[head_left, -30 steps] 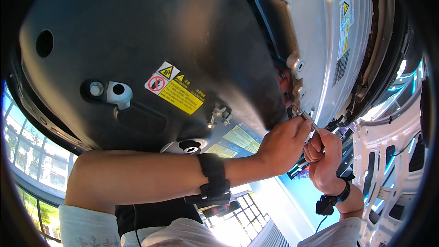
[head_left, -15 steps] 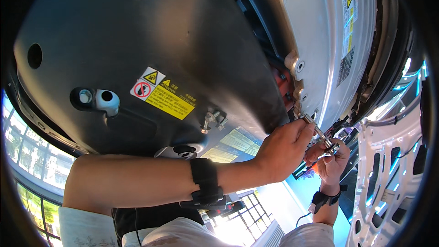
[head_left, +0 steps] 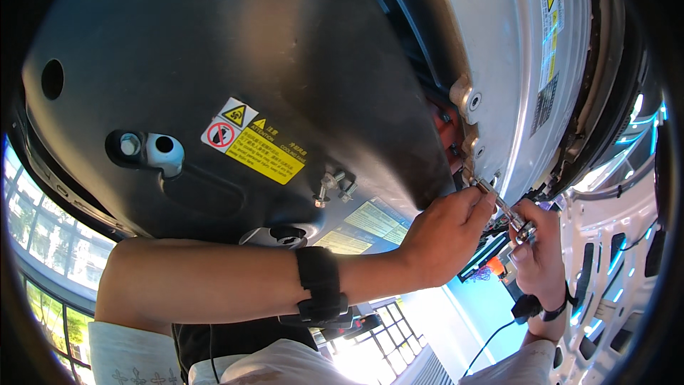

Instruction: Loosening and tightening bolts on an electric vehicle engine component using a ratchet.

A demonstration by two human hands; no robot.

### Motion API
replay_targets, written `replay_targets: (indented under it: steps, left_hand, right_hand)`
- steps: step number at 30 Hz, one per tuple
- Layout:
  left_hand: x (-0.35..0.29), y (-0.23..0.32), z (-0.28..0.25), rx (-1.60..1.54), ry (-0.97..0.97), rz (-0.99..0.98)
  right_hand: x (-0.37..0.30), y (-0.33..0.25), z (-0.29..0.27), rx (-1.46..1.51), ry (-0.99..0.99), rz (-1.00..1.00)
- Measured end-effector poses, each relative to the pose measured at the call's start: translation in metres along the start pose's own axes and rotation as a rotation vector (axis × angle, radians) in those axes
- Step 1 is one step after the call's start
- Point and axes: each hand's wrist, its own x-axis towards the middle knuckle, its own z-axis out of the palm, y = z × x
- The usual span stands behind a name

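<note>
A socket wrench (head_left: 507, 212) with a chromed shaft points at the lower edge of the silver metal housing (head_left: 491, 43). My left hand (head_left: 445, 235) is closed round its upper end beside the housing, thumb and fingers pressed together. At the other end, my right hand (head_left: 541, 257) has its fingers wrapped about the ratchet head (head_left: 525, 231); the handle is mostly hidden by the hand. Whatever fastener the socket sits on is hidden. My left forearm crosses in front of the black cover (head_left: 313, 64).
Two small bolts (head_left: 331, 189) lie on the black cover, near a yellow warning label (head_left: 269, 155). At the left a bolt head (head_left: 130, 144) sits in a recess. A white perforated panel (head_left: 605, 264) stands at the right, with a cable (head_left: 491, 342) near my right wrist.
My right hand has swung to the right and turned about the ratchet end. My left hand stays at the socket end. The view has shifted slightly.
</note>
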Motion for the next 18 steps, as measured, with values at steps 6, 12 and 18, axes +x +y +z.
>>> replay_targets:
  steps: [6,12,18]
  left_hand:
    - [0.0,0.003,-0.004,0.089,-0.067,-0.134]
    - [0.001,-0.02,0.006,0.572,0.071,0.51]
    - [0.0,-0.036,0.012,0.587,0.213,0.611]
  right_hand:
    - [0.04,0.012,-0.012,-0.611,-0.138,-0.521]
    - [0.047,-0.011,-0.023,-0.663,-0.264,-0.512]
    - [-0.004,-0.015,0.02,0.84,-0.02,0.638]
